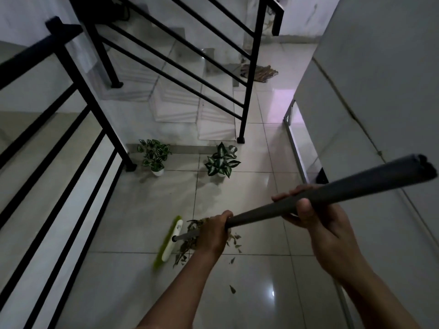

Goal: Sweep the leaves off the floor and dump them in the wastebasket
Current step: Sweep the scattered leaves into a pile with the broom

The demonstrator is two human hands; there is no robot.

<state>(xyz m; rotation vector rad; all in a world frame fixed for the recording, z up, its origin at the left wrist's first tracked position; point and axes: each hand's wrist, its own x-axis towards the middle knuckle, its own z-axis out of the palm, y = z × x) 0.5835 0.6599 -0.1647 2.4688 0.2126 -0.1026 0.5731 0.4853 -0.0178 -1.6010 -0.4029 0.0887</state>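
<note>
I hold a broom by its long grey handle (351,186) with both hands. My left hand (213,233) grips the handle low down, my right hand (316,214) grips it higher up near the top end. The broom's white head with green bristles (169,241) rests on the tiled floor, left of a pile of dry green-brown leaves (190,241), partly hidden behind my left hand. A few loose leaves (232,289) lie apart, nearer to me. No wastebasket is in view.
Two small potted plants (154,155) (221,161) stand on the floor near the foot of a staircase. Black metal railings (247,91) run along the stairs and on the left. A grey wall (380,91) closes the right side. A rag (259,72) lies farther back.
</note>
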